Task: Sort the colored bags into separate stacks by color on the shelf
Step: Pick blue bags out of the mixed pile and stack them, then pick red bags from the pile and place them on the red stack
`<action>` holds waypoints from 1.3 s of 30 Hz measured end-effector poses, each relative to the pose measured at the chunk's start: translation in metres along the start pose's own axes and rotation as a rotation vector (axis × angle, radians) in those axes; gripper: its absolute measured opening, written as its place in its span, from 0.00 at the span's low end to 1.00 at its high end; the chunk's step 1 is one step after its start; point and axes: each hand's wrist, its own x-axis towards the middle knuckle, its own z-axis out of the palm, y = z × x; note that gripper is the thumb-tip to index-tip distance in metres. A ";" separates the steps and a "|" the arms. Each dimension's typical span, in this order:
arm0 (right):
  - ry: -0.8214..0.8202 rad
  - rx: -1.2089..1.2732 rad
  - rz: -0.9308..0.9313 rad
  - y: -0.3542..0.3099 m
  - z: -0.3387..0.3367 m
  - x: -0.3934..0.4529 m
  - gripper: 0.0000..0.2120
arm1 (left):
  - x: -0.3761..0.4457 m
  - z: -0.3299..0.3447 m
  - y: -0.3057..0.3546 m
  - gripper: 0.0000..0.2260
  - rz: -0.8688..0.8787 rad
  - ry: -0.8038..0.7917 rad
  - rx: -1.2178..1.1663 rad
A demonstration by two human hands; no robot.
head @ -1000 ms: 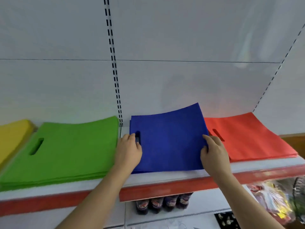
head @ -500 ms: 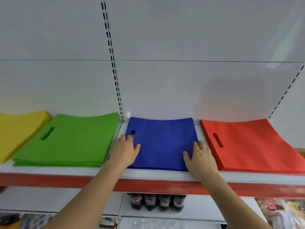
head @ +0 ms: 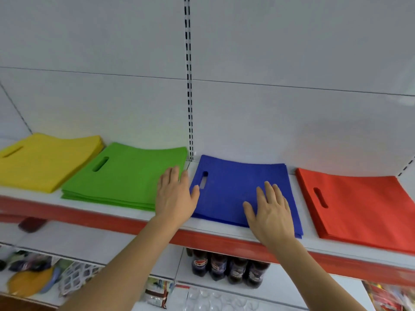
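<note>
From where I watch, the sorting looks all but finished: I judge four separate single-colour stacks lie side by side on the shelf, and I see no loose or mixed bag left to place, though the view cuts off at both edges.

Nearest to me, my right hand lies flat with fingers spread and straight on the front right part of the blue stack, pressing or smoothing it and gripping nothing. My left hand is likewise flat and spread, palm down across the gap between the blue stack and the green stack, thumb reaching the blue edge near its handle slot; whether it touches the green I cannot tell.

Farther out, the red stack sits just right of blue, and the yellow stack lies at the far left, its corner touching or overlapping green.

What remains, I judge, is squaring edges only.
</note>
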 end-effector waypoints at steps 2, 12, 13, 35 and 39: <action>0.007 -0.004 -0.072 -0.028 -0.002 -0.001 0.37 | -0.009 -0.007 -0.021 0.31 -0.032 -0.004 0.014; 0.036 0.027 -0.316 -0.228 0.000 -0.024 0.38 | -0.070 -0.058 -0.206 0.32 -0.196 0.002 0.053; 0.041 0.042 -0.336 -0.251 0.002 -0.028 0.39 | -0.077 -0.062 -0.226 0.31 -0.207 0.012 0.056; -0.002 0.209 -0.790 -0.724 0.079 0.016 0.38 | -0.094 -0.114 -0.638 0.31 -0.611 0.049 0.103; -0.013 0.230 -0.835 -0.806 0.086 0.042 0.38 | -0.079 -0.125 -0.708 0.30 -0.678 0.091 0.104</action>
